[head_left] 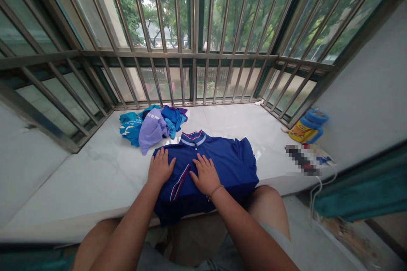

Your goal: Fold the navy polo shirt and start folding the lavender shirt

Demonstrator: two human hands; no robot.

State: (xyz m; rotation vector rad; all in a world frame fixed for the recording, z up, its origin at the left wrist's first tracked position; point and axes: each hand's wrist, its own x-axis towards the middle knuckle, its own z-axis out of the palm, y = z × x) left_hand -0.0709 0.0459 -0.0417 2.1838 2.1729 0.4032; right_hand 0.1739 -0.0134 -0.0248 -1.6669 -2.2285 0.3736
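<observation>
A dark blue polo shirt (pixel 229 165) lies on the white marble-look sill, its striped collar pointing toward the window. The shirt's left side is folded inward, so one sleeve with a red and white striped cuff rests across its front. My left hand (pixel 160 167) presses on the folded left edge, fingers spread and flat. On the middle of the shirt, beside the striped cuff, my right hand (pixel 205 173) lies flat with its fingers apart. The shirt's lower part hangs over the sill's front edge near my knees.
A heap of crumpled blue, teal and purple clothes (pixel 154 125) sits behind and left of the shirt. At the right stand a yellow and blue jug (pixel 307 127), a blurred-out dark object (pixel 302 160) and a white cable (pixel 318 190). Metal bars (pixel 193 56) line the window.
</observation>
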